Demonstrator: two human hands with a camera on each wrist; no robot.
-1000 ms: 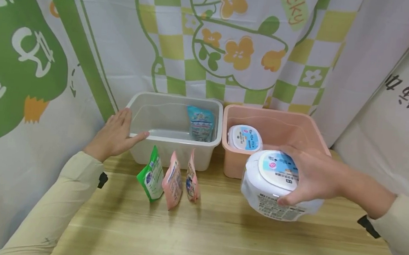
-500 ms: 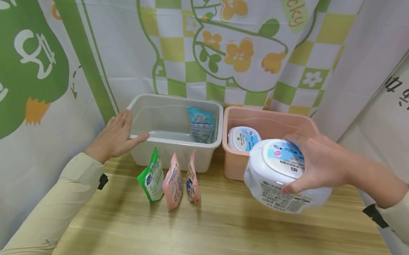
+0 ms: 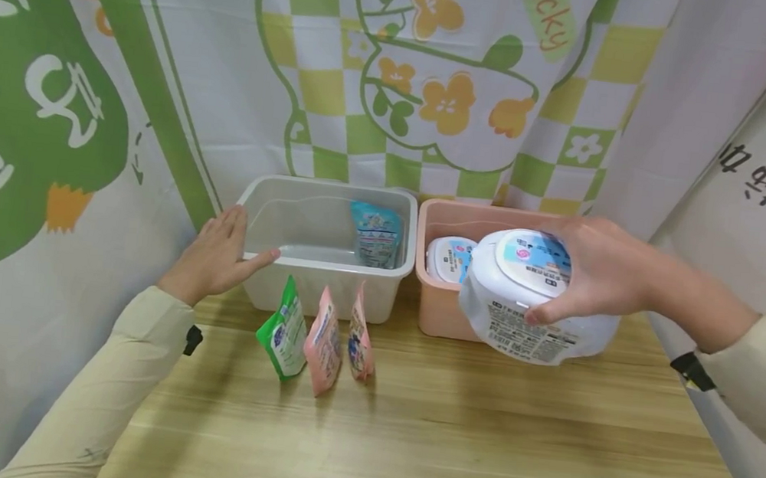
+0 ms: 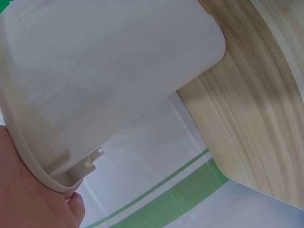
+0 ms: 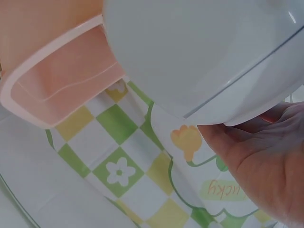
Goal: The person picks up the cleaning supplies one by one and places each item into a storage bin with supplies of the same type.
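Note:
My right hand [image 3: 597, 279] grips a white lidded tub [image 3: 507, 320] with a blue-and-white label, thumb on the near side and fingers over the far side. The tub hangs in front of the pink bin [image 3: 441, 310], overlapping its front wall in the head view. In the right wrist view the tub's smooth side [image 5: 190, 57] fills the top, close to the pink bin's rim [image 5: 52, 45]. A second white tub [image 3: 449, 259] sits inside that bin. My left hand [image 3: 211, 257] rests on the left corner of the grey-white bin [image 3: 323, 283], which holds a blue pouch [image 3: 378, 235].
Before the grey-white bin stand a green pouch [image 3: 286, 333] and two pink pouches, one in the middle [image 3: 324, 347] and one on the right [image 3: 361, 341]. Both bins stand on the wooden table [image 3: 405, 441] against a patterned curtain [image 3: 453, 84].
My right hand has lifted the white tub, first slightly right, then farther up and back toward the pink bin. My left hand stays on the grey-white bin's corner.

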